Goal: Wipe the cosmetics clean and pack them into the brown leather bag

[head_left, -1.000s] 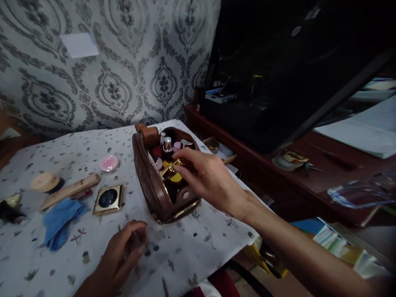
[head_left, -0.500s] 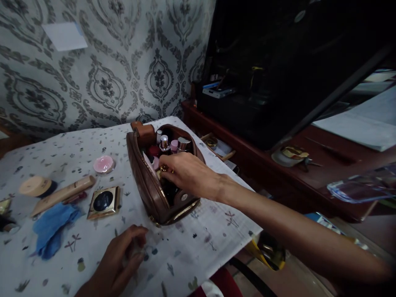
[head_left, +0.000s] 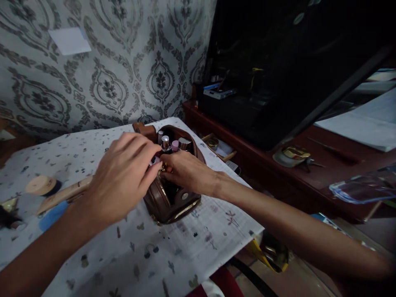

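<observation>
A brown cosmetic bag (head_left: 161,198) lies unzipped on the table, with several bottles and tubes standing inside. My right hand (head_left: 192,173) reaches into its opening, fingers bent and closed. A small gold-coloured thing (head_left: 164,166) shows at those fingertips, too small to name. My left hand (head_left: 123,177) is over the bag's left side, thumb apart from the curved fingers, close to my right fingertips. It covers part of the bag's side. Near both hands are a silver-capped bottle (head_left: 166,142), a pink cap (head_left: 175,145) and a wider silver cap (head_left: 185,143).
Left on the patterned tablecloth (head_left: 173,264) lie a beige-lidded jar (head_left: 41,185), a beige tube (head_left: 63,196) and a blue cloth (head_left: 52,215). To the right stands a dark red cabinet (head_left: 334,165) with a large black screen (head_left: 278,62). Beyond the table is a patterned wall.
My left hand has moved from the tablecloth up and forward to the bag's left side, now covering the pink round container and the gold compact. My right hand stays in the bag.
</observation>
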Tool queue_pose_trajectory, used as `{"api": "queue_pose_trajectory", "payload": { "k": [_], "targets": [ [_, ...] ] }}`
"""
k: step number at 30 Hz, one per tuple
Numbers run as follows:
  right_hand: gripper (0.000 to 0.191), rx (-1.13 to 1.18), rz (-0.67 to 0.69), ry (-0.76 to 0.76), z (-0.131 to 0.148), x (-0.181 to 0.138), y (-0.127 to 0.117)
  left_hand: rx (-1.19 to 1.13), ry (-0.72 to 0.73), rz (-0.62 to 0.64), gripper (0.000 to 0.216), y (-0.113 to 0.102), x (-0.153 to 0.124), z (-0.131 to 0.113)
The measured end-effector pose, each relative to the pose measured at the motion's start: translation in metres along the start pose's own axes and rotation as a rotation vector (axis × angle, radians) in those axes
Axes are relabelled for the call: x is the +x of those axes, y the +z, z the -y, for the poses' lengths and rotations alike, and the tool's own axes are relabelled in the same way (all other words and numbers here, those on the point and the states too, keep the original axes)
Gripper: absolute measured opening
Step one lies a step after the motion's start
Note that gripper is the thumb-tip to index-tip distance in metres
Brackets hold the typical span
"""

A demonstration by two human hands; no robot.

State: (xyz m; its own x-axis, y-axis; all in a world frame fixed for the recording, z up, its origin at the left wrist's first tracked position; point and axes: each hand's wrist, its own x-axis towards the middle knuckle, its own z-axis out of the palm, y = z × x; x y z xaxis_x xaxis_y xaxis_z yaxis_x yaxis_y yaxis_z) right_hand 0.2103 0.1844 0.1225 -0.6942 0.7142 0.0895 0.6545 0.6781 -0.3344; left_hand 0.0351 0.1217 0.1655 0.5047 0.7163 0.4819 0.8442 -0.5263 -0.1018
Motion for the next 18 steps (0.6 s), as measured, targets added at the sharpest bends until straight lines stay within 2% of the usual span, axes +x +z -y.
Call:
{"api": "queue_pose_trajectory", "payload": {
  "k": [3, 5, 6, 10, 14, 16, 18],
  "targets": [
    [0.008, -0.011, -0.01, -0.009, -0.003, 0.001, 0.004, 0.032, -0.018, 0.369, 0.011, 0.012, 0.031, 0.002],
    [0.009, -0.005, -0.015, -0.005, -0.005, 0.002, 0.005, 0.044, -0.051, 0.54, 0.008, 0.017, 0.042, 0.003],
    [0.009, 0.002, -0.021, -0.004, -0.006, 0.002, 0.006, 0.049, -0.059, 0.587, 0.009, 0.019, 0.046, 0.003],
    [0.013, 0.002, -0.022, 0.024, -0.008, 0.0, 0.007, 0.064, -0.061, 0.656, 0.014, 0.019, 0.055, 0.004],
    [0.032, -0.026, 0.001, 0.089, -0.001, -0.007, 0.002, 0.061, -0.075, 0.657, 0.016, 0.022, 0.056, 0.006],
    [0.024, -0.075, 0.065, 0.095, 0.004, -0.012, -0.006, 0.037, -0.076, 0.65, 0.015, 0.024, 0.054, 0.007],
    [0.018, -0.137, 0.184, 0.068, 0.009, -0.014, -0.016, 0.015, -0.074, 0.646, 0.015, 0.025, 0.052, 0.007]
  ]
}}
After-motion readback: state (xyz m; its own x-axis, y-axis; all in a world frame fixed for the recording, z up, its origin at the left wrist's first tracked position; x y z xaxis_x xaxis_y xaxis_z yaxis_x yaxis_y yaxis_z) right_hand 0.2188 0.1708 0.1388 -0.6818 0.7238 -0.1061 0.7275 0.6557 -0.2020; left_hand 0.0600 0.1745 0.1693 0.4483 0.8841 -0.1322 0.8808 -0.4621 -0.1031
